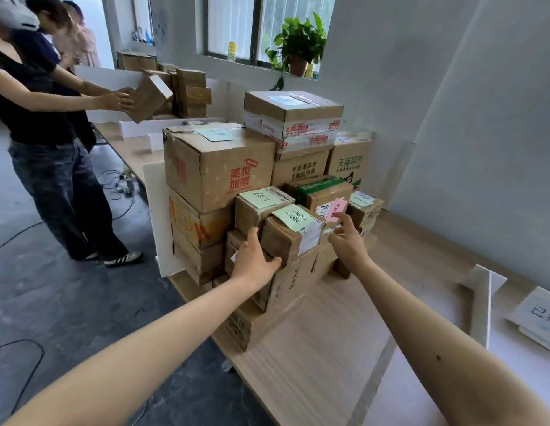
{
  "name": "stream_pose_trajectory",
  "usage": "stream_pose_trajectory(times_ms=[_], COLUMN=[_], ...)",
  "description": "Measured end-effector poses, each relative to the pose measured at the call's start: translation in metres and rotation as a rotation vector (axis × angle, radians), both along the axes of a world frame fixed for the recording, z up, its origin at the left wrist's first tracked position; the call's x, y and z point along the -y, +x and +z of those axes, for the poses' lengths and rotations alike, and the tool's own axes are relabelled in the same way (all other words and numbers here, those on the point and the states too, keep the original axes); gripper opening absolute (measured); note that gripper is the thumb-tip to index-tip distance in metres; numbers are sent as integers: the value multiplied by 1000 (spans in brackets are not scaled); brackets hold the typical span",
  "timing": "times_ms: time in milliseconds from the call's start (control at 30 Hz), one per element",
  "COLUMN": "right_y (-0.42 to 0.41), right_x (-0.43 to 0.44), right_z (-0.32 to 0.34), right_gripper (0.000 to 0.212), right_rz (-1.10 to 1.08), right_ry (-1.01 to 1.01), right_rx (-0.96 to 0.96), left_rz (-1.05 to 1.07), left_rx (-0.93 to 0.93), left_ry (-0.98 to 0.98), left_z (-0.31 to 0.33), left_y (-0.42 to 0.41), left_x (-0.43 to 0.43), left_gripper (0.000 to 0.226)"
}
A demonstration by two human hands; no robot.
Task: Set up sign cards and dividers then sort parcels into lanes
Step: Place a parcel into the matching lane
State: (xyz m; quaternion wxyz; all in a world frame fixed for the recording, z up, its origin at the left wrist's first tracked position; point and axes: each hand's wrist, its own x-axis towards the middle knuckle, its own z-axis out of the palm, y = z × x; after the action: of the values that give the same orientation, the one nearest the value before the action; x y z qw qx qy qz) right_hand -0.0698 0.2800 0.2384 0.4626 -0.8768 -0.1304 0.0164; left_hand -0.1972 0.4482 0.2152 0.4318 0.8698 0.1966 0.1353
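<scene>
A pile of cardboard parcels stands on the wooden table. At its front sits a small brown parcel with a green note on top. My left hand touches its left side with fingers spread. My right hand hovers at its right side, fingers apart, holding nothing. A pink note sticks to a parcel just behind. A white foam divider stands upright at the right, and a white sign card with handwriting lies beside it.
A large printed box and a taped box top the pile. A white foam board leans on the pile's left side. Two people stand at the left, one holding a parcel. Cables lie on the floor. A plant sits on the windowsill.
</scene>
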Motion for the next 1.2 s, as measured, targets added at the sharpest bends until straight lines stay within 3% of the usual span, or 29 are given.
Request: stream_pose_trajectory(times_ms=[500,833,1000,1200], right_y=[43,40,39,20], right_x=[-15,31,62,82], right_z=[1,4,9,12], right_gripper=[66,57,44,30], right_rz=[274,318,243,123], right_ry=[54,501,658,667], right_rx=[-186,-299,-246,-102], left_rz=[-9,-82,-53,-52], left_rx=[20,250,360,377], left_ry=[-124,-152,-129,-190], left_z=[-5,-7,-7,0], left_y=[41,35,47,69], left_x=[23,50,61,74], left_gripper=[88,78,67,67])
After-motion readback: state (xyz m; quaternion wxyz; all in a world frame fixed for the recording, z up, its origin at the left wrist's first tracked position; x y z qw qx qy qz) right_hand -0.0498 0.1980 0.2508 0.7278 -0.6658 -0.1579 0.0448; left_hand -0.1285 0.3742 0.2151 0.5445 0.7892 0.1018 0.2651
